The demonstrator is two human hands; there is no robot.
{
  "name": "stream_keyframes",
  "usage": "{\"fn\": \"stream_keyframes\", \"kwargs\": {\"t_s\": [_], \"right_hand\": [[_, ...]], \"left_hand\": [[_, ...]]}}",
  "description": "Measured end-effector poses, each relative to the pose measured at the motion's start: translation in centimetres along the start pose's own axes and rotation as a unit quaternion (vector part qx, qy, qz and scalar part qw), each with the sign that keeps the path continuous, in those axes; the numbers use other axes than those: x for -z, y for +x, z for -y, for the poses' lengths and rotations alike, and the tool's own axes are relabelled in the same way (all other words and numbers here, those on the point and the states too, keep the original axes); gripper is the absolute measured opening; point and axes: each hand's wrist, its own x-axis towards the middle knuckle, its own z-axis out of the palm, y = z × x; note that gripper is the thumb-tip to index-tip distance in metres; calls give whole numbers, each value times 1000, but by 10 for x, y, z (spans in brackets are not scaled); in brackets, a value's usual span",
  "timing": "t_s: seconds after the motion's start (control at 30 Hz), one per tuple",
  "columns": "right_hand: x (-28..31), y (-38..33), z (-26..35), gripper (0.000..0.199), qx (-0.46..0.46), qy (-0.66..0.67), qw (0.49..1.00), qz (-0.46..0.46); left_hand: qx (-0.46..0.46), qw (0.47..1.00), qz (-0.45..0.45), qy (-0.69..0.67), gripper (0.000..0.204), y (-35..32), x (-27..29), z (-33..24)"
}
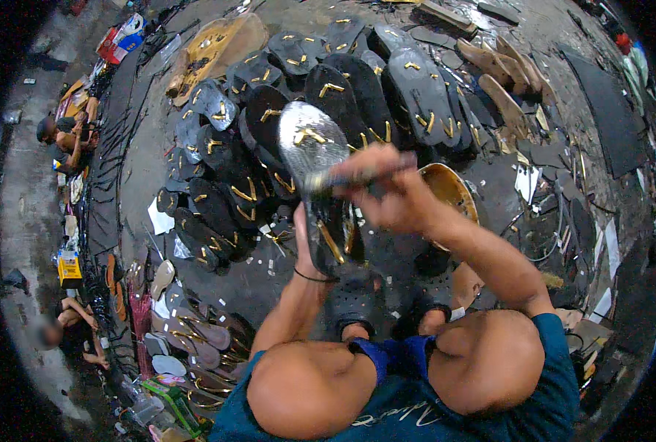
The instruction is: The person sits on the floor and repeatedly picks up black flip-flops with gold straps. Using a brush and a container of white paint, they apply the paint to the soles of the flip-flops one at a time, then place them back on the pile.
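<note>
Left hand (303,239) under wet-coated sandal sole (309,132), 12 o'clock, finger state hidden | hasty stroke could smear coating onto gold straps (331,243) | brush (335,179) pinched by curled fingers of right hand (390,193) | 6 o'clock: teal shirt (387,423), white cursive lettering, too small to read surely

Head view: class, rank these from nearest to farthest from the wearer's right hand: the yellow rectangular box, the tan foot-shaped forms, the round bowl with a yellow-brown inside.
1. Round bowl with a yellow-brown inside: just right of the right hand.
2. Tan foot-shaped forms: upper right.
3. Yellow rectangular box: far left.
</note>
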Motion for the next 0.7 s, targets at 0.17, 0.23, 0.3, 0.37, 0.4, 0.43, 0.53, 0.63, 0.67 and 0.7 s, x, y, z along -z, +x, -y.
{"fn": "stream_keyframes", "kwargs": {"t_s": [0.17, 0.23, 0.3, 0.37, 0.4, 0.43, 0.53, 0.63, 0.67, 0.7], "right_hand": [[-4, -40, 44, 36, 120, -143, 969, 162], [-4, -37, 61, 29, 144, -117, 964, 188], [9, -19, 56, 20, 110, -107, 978, 140], [2, -13, 21, 17, -2, -127, 989, 74], [-18, -21, 29, 26, 29, -68, 997, -27], [-9, -24, 51, 25, 43, -105, 987, 116], [-4, -33, 81, 38, 139, -72, 967, 203], [-5, 26, 38, 41, 154, -178, 962, 141], [-1, 21, 32, 37, 148, -182, 964, 128], [-4, 18, 25, 34, 148, -168, 968, 111]], "left_hand": [[-30, 975, 143, -170, 53, -2, 2, -40], [-100, 987, -20, -121, 51, -12, -39, -50], [-123, 987, 4, -100, 49, -5, -45, -50], [-145, 986, -1, -78, 47, 5, -18, -30], [-151, 986, -12, -71, 46, 1, -17, -36], [-128, 986, -33, -100, 45, 2, -21, -48], [-121, 988, 23, -88, 42, 6, -33, -42], [-79, 989, -79, -95, 42, -10, -2, 5], [-81, 991, 19, -107, 42, -1, -16, 6], [-93, 984, 105, -110, 43, 0, -27, -1]]}}
